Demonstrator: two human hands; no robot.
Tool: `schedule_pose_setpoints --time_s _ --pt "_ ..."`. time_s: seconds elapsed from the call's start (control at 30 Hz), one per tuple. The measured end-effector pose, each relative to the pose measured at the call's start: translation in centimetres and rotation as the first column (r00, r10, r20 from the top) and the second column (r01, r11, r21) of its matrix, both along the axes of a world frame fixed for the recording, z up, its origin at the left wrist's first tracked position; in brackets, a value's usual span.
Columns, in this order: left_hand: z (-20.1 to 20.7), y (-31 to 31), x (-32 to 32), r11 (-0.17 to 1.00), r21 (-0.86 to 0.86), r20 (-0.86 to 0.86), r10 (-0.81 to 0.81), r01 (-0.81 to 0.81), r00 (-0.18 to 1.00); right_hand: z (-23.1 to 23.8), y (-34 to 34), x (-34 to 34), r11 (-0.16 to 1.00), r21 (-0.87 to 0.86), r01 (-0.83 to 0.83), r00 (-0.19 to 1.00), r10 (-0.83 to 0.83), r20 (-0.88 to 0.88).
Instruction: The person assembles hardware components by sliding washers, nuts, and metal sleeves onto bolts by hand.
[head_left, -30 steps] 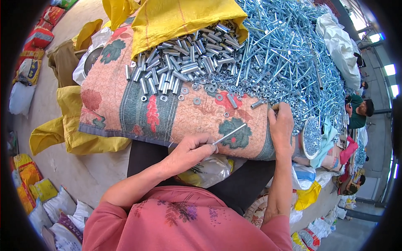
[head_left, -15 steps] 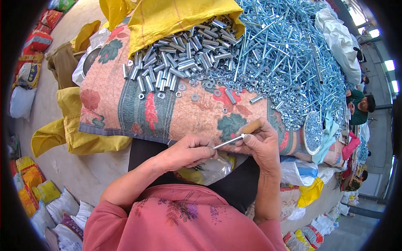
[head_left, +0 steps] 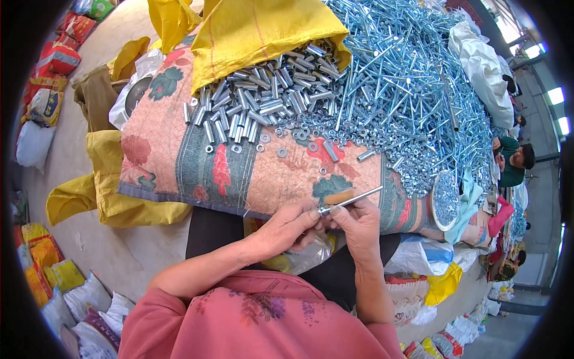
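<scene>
Over the front edge of a flowered quilt (head_left: 269, 173), my two hands meet at a long, thin silver bolt (head_left: 368, 192). It slants up to the right, its far end sticking out past my right hand (head_left: 362, 224). That hand grips it between thumb and fingers, and a tan cover (head_left: 339, 197) sheathes the index finger. My left hand (head_left: 290, 224) is closed in a pinch at the bolt's lower left end. Whether those fingertips also hold a small part is hidden. Beyond lie short metal sleeves (head_left: 272, 107), loose washers (head_left: 281, 152) and small nuts (head_left: 412, 173).
A big heap of long bolts (head_left: 412, 78) covers the back right. A yellow woven sack (head_left: 263, 36) lies over the sleeves. At right stands a white-rimmed bowl (head_left: 445, 226) of small parts. Under my hands is a clear plastic bag (head_left: 305, 258). Another person (head_left: 514, 164) sits far right.
My hands have drawn together. The bolt, earlier stretched between them, now juts up and right past my right hand. My left hand has moved right to its lower end.
</scene>
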State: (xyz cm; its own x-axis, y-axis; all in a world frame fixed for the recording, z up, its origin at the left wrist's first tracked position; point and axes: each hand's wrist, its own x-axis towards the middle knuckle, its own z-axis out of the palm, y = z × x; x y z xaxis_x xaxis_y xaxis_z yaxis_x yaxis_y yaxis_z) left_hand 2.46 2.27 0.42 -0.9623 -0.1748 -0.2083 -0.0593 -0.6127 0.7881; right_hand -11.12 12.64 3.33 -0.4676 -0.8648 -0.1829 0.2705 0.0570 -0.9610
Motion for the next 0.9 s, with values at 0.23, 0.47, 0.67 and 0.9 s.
schedule_pose_setpoints --time_s 0.23,0.47,0.67,0.9 --pt "-0.7 -0.3 0.3 0.994 -0.098 -0.046 0.037 -0.042 0.998 -0.2 -0.6 -0.9 0.988 -0.109 0.112 0.988 -0.123 -0.098" --pt "-0.7 0.0 0.2 0.999 -0.053 0.007 0.006 -0.005 1.0 0.7 0.0 -1.2 1.0 0.015 -0.014 0.995 0.015 -0.098" --pt "-1.0 -1.4 0.6 0.998 0.06 0.065 -0.003 -0.001 0.998 -0.2 0.2 -1.8 0.997 -0.053 0.052 0.972 -0.063 -0.225" --pt "-1.3 -1.4 0.5 0.974 0.206 0.038 0.084 -0.09 0.996 -0.8 0.8 -2.4 1.0 -0.006 -0.025 0.971 0.023 -0.239"
